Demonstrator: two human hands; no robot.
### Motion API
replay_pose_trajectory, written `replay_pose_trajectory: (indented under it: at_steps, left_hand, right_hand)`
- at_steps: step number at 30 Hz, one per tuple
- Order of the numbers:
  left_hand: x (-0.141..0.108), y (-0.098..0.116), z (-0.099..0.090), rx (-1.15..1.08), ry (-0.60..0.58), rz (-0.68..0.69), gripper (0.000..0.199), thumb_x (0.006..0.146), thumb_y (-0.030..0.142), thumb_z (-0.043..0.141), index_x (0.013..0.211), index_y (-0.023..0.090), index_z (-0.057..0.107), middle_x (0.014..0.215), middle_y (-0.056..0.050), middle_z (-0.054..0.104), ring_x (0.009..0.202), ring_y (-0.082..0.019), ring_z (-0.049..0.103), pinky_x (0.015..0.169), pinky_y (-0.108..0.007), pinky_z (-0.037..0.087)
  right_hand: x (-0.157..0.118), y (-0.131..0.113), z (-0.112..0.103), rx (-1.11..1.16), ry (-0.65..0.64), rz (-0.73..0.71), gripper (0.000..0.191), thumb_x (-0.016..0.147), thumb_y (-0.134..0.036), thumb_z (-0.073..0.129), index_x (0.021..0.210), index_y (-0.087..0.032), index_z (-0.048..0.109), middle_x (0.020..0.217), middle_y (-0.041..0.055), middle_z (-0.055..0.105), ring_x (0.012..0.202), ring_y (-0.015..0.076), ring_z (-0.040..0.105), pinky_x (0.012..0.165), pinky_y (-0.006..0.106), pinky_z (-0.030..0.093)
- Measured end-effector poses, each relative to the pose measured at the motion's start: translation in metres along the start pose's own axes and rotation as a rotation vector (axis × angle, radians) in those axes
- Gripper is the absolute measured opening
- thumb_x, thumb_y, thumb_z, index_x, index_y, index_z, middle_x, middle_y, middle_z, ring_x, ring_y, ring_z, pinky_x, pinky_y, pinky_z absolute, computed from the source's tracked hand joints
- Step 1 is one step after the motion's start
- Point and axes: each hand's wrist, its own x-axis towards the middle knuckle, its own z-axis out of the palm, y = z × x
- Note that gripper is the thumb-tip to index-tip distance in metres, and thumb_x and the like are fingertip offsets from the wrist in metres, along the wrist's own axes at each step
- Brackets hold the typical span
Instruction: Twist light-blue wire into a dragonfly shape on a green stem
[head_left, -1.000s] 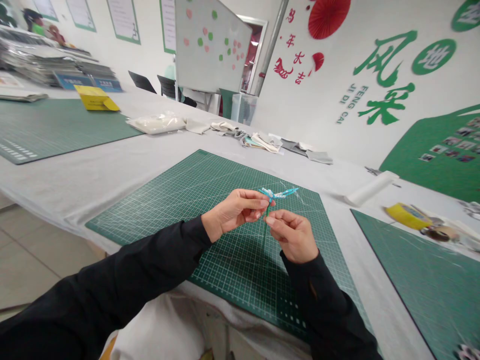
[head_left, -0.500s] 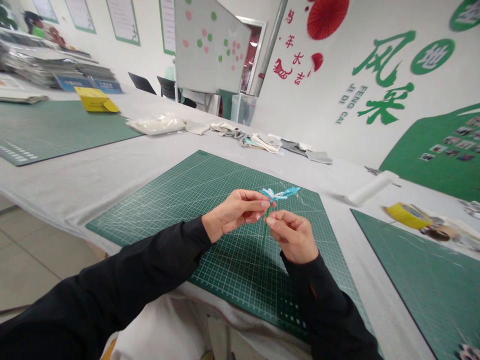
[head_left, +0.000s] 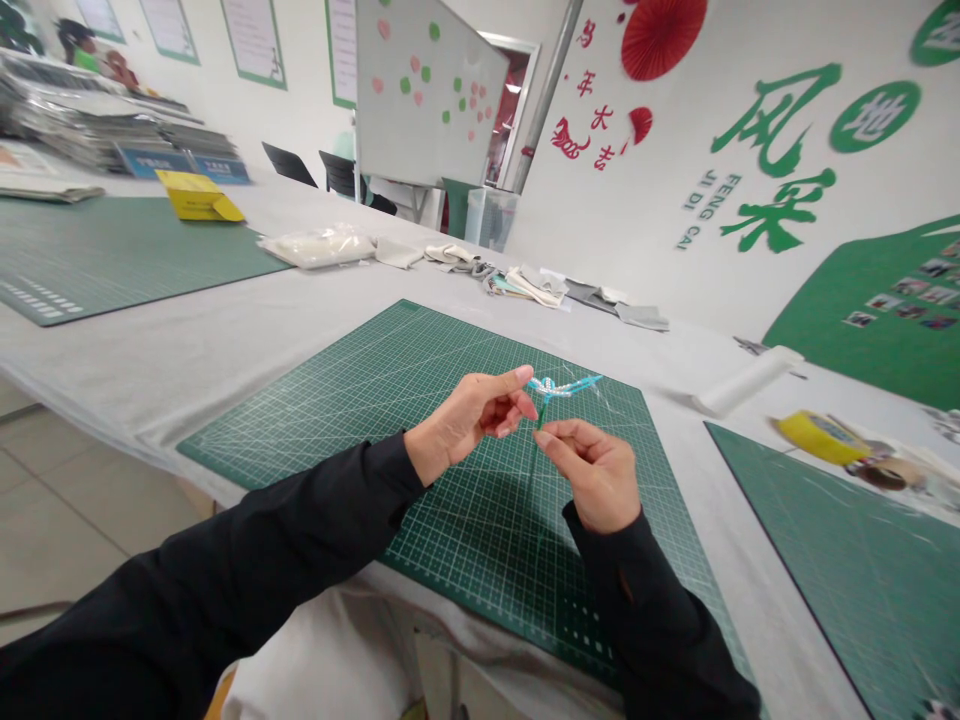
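A small flower of turquoise and white beads [head_left: 550, 387] is held upright above the green cutting mat [head_left: 450, 420]. Its thin green stem [head_left: 542, 412] runs down into my right hand [head_left: 596, 472], which pinches it between thumb and forefinger. The lower stem is hard to tell from the mat behind. My left hand [head_left: 480, 418] is at the flower's left side, thumb raised against the edge of a petal and apart from the curled fingers. Whether those fingertips touch the flower, I cannot tell.
Other cutting mats lie left [head_left: 150, 250] and right [head_left: 840, 560]. Further back are a yellow box [head_left: 196, 197], a clear plastic bag [head_left: 319, 246] and cloth scraps [head_left: 536, 283]. At right sit a white roll [head_left: 750, 380] and a yellow packet [head_left: 821, 437]. A person [head_left: 94, 55] is far left.
My left hand has loosened its pinch under the flower, and its thumb has lifted up to the petal. The flower has turned slightly. My right hand keeps its hold on the stem.
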Motion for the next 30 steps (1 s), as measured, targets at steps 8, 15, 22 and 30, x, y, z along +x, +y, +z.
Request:
replay_pose_trajectory:
  at_steps: [8, 15, 22, 30]
  left_hand:
    - [-0.0002, 0.0001, 0.0004, -0.111, -0.079, -0.039, 0.03, 0.074, 0.037, 0.067, 0.065, 0.009, 0.067, 0.049, 0.003, 0.047, 0.044, -0.004, 0.04, 0.043, -0.019, 0.026]
    - [-0.0015, 0.0003, 0.0019, -0.112, -0.087, -0.031, 0.029, 0.073, 0.035, 0.069, 0.063, 0.008, 0.065, 0.05, 0.002, 0.048, 0.043, -0.004, 0.039, 0.043, -0.019, 0.025]
    - [-0.0019, 0.0001, 0.001, -0.133, -0.091, 0.009, 0.036, 0.076, 0.045, 0.063, 0.067, 0.01, 0.062, 0.054, 0.003, 0.047, 0.044, -0.004, 0.041, 0.043, -0.02, 0.025]
    - [-0.0032, 0.0045, 0.0034, -0.042, -0.015, 0.11, 0.035, 0.076, 0.039, 0.065, 0.058, 0.012, 0.051, 0.053, 0.004, 0.047, 0.045, -0.004, 0.041, 0.045, -0.019, 0.026]
  right_hand:
    - [-0.0031, -0.0027, -0.0001, -0.075, -0.064, -0.042, 0.023, 0.073, -0.037, 0.067, 0.067, -0.015, 0.064, 0.044, -0.0079, 0.031, 0.043, 0.0055, 0.022, 0.044, 0.024, 0.016]
    - [-0.0033, -0.0041, 0.0013, -0.041, -0.064, -0.03, 0.023, 0.072, -0.037, 0.068, 0.067, -0.016, 0.064, 0.044, -0.0079, 0.031, 0.043, 0.0053, 0.021, 0.044, 0.024, 0.015]
    - [-0.0041, 0.0, -0.0006, 0.103, -0.087, -0.028, 0.019, 0.072, -0.035, 0.07, 0.068, -0.017, 0.065, 0.044, -0.0077, 0.034, 0.043, 0.0055, 0.023, 0.044, 0.025, 0.017]
    - [-0.0047, 0.0028, 0.0002, 0.116, -0.133, -0.011, 0.018, 0.072, -0.034, 0.071, 0.068, -0.017, 0.065, 0.044, -0.008, 0.034, 0.043, 0.0053, 0.022, 0.044, 0.024, 0.017]
